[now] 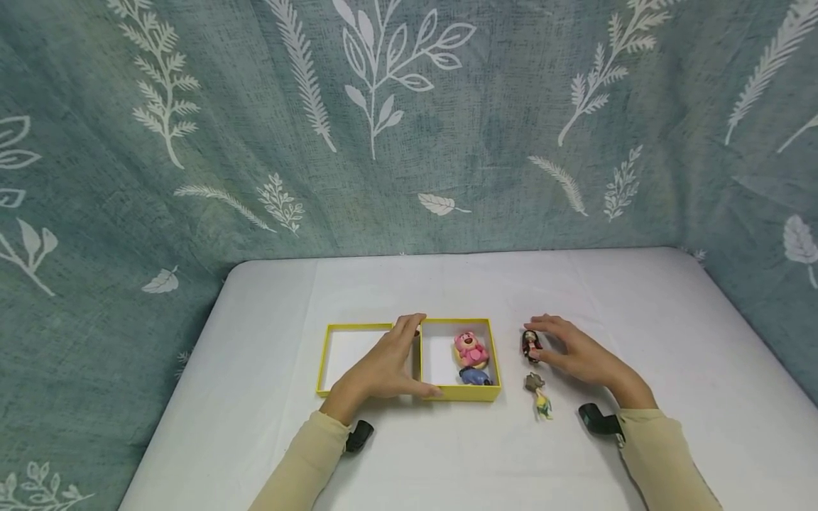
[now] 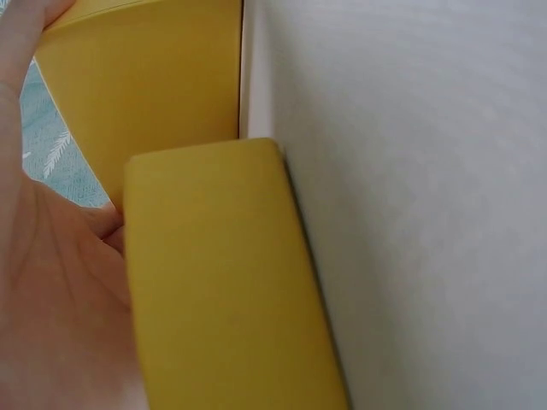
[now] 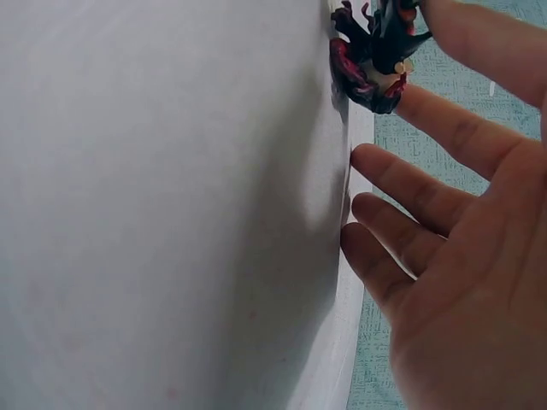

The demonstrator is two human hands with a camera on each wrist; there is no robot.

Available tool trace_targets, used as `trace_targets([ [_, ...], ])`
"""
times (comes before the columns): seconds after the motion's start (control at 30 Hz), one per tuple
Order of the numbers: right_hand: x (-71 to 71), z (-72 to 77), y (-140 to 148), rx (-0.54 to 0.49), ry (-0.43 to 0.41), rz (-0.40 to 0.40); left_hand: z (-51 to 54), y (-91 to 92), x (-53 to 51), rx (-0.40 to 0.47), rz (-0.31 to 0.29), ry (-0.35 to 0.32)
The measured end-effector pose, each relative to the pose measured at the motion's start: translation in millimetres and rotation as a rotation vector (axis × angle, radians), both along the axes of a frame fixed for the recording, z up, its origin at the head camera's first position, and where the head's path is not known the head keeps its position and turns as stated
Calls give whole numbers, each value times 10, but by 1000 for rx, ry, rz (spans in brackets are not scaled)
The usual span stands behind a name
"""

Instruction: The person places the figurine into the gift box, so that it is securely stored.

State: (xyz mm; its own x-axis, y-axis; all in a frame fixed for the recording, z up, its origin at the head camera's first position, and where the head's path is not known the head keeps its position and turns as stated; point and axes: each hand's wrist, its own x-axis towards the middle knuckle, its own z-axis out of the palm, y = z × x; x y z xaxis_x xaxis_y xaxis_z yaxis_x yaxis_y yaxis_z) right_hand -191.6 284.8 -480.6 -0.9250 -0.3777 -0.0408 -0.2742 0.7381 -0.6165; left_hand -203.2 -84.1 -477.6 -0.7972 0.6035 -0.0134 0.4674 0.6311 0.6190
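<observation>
A yellow-rimmed box (image 1: 461,393) with a white inside stands on the table. My left hand (image 1: 382,365) spans its left side, thumb at the front wall and fingers at the back, holding it. Inside the box, toward the right, lie a pink bear figurine (image 1: 471,349) and a blue figurine (image 1: 475,376). To the right of the box, my right hand (image 1: 580,355) pinches a dark-haired figurine (image 1: 530,343) between thumb and index finger. In the right wrist view, the figurine (image 3: 369,73) is at the table surface, with the other fingers extended.
Left of the box, partly behind my left hand, lies a second shallow yellow-edged tray or lid (image 1: 323,360). A small figurine with a grey-brown head and a yellow-green body (image 1: 541,401) lies below the dark-haired one. A leaf-patterned green cloth (image 1: 498,128) hangs behind the white table (image 1: 409,461).
</observation>
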Motion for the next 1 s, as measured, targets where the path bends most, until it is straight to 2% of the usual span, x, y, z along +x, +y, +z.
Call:
trace_targets([
  [0.23, 15, 12, -3, 8, -4, 14, -5, -3, 2, 8, 3, -18],
  [0.57, 12, 10, -3, 21, -10, 5, 1, 0, -7, 5, 0, -2],
  [0.77, 8, 15, 0, 24, 14, 0, -1, 3, -16, 0, 3, 4],
  [1.0, 11, 12, 13, 28, -6, 0, -3, 4, -14, 4, 3, 0],
])
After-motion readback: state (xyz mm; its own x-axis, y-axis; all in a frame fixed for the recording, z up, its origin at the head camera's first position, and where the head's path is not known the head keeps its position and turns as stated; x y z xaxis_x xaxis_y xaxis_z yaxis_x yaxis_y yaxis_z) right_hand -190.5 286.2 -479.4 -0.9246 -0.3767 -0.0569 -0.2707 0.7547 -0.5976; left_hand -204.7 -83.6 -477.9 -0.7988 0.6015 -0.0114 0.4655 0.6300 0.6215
